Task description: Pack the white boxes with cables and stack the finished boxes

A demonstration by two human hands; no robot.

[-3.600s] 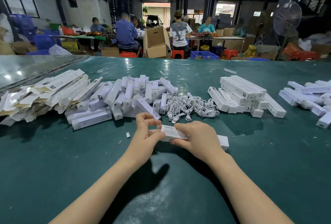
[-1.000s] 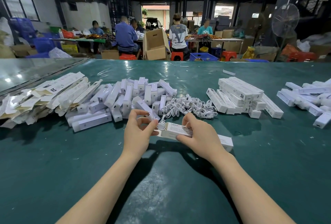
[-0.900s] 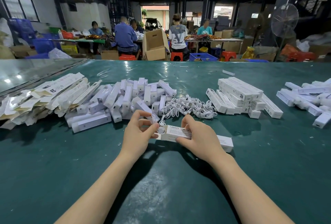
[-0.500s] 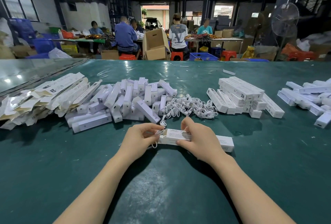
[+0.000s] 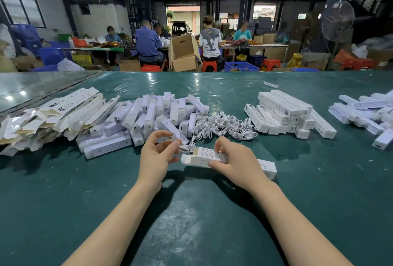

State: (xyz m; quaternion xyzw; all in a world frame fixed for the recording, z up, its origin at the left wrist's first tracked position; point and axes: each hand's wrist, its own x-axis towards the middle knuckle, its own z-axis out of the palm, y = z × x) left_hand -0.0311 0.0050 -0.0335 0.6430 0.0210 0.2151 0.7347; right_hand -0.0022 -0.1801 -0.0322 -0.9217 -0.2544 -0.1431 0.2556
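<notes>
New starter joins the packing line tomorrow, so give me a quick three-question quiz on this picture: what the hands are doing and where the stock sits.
1. True or false: the printed box held by the right hand has its left end flap closed.
2. What do the fingers of the left hand pinch? A) a flat carton B) a white cable C) a small white box
3. On which side of the loose cable pile does the stack of printed boxes stand?

Key
1. False: the flap is open.
2. B
3. The right side.
</notes>
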